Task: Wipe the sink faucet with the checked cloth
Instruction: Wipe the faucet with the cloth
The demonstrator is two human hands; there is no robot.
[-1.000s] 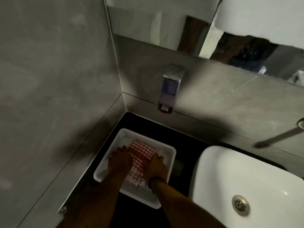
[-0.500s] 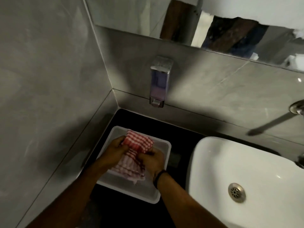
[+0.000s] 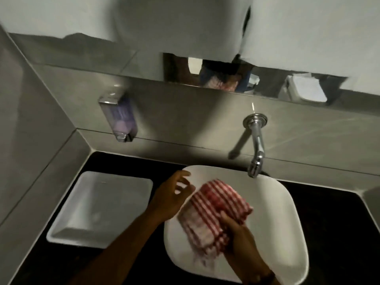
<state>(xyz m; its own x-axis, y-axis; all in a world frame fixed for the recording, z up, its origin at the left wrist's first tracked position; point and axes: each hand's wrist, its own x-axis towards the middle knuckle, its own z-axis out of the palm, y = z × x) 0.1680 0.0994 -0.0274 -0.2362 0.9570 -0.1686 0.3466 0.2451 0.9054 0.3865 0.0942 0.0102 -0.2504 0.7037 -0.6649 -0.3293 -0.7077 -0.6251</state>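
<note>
Tray [image 3: 98, 208]: white, on the dark counter [image 3: 329, 223] at 9 o'clock of the sink.
Dispenser [image 3: 121, 118]: on the wall, at 12 o'clock of the tray.
Left hand [image 3: 170, 196]: fingers spread wide, holding nothing, just beside the cloth's 9 o'clock edge.
Cloth [image 3: 213, 212]: red-and-white checked, bunched over the sink [image 3: 287, 233].
Right hand [image 3: 240, 237]: gripping the cloth at its 5 o'clock side.
Faucet [image 3: 256, 145]: chrome, wall-mounted, at 1 o'clock of the cloth, apart from it.
</note>
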